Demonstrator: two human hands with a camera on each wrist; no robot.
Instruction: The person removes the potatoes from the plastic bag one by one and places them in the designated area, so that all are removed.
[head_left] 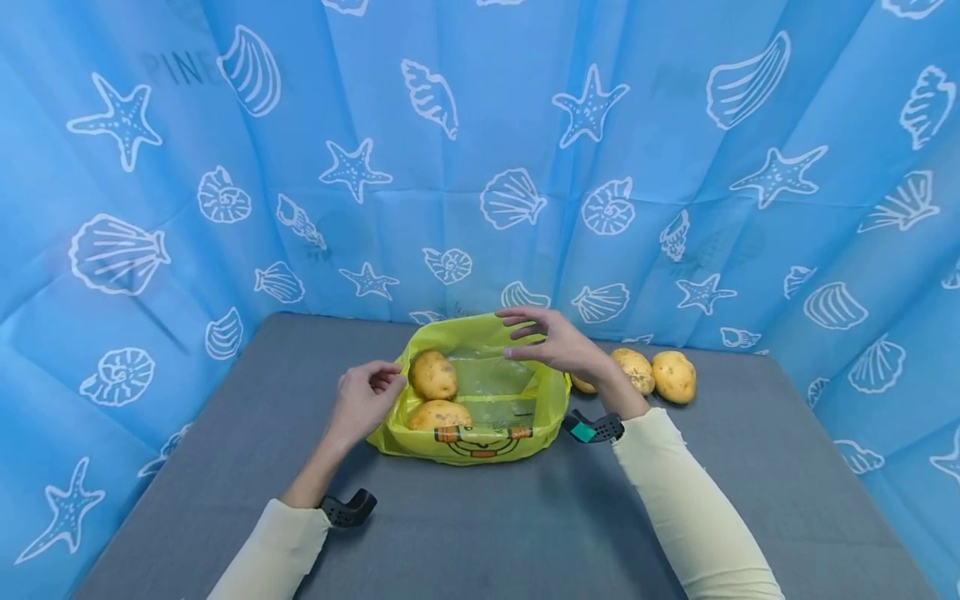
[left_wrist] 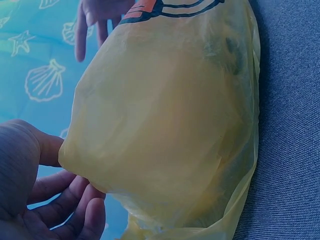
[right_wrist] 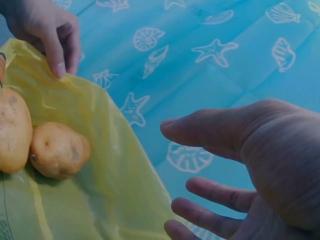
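- Hanging from the left edge right across the top of the frame is a blue curtain [head_left: 480, 108] with white shells and starfish; a grey table [head_left: 465, 533] spreads below it.
- Lower left: a cream sleeve [head_left: 266, 550], then a black strap [head_left: 349, 508] at the wrist.
- Left of centre: the left hand [head_left: 365, 402], thumb and fingertips pinching the bag's left rim; the left wrist view shows its other fingers curled.
- Centre: the yellow bag [head_left: 420, 446], sitting on the table, mouth gaping upward, an orange and black print on its front.
- In the bag's left half: 2 potatoes, the upper potato [head_left: 434, 377] just beyond the lower potato [head_left: 440, 414].
- Right of centre: the right hand [head_left: 551, 340], at the bag's far right rim, thumb wide apart from loosely bent fingers; whether a fingertip touches the rim, I cannot tell.
- Right of the bag, on the table: 3 more, a half-hidden potato [head_left: 583, 385] behind the right wrist, a middle potato [head_left: 633, 371], and just beside it a right potato [head_left: 674, 377].
- Lower right: the 2nd sleeve [head_left: 697, 508].
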